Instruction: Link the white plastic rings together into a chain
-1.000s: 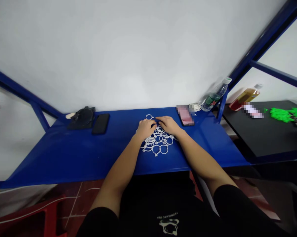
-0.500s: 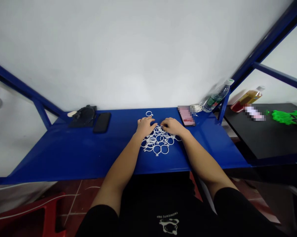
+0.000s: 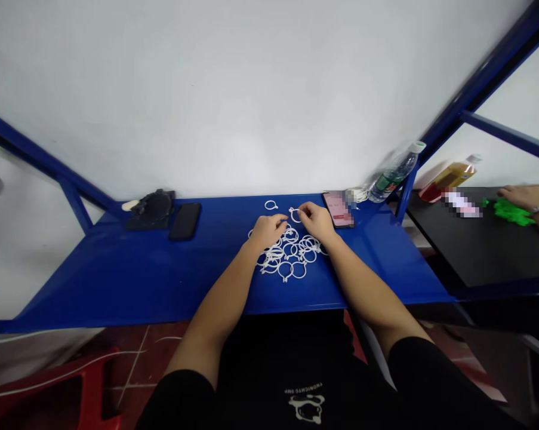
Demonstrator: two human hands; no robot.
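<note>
A pile of white plastic rings [image 3: 290, 251], each with a small clip-like tab, lies on the blue tabletop [image 3: 130, 280]. At the pile's far edge, my right hand [image 3: 317, 221] pinches one white ring [image 3: 295, 215] between thumb and fingers. Its right side is covered by the fingertips. My left hand [image 3: 268, 232] rests over the pile's left side, fingers slightly apart and pointing toward that ring, with nothing visible in them. Behind the left hand, a single white ring [image 3: 271, 205] lies apart from the pile near the wall.
A black phone [image 3: 185, 221] and a dark flat object [image 3: 150, 210] lie at the left. At the right are a lit phone [image 3: 339, 210], a white cable [image 3: 359, 194] and a water bottle [image 3: 395, 174]. Another person's hand [image 3: 526, 196] touches bright green pieces [image 3: 513, 212] on a black table.
My right hand has drawn one ring out of the pile toward the wall. My left hand has shifted slightly right. The other person's hand has moved in over the green pieces.
</note>
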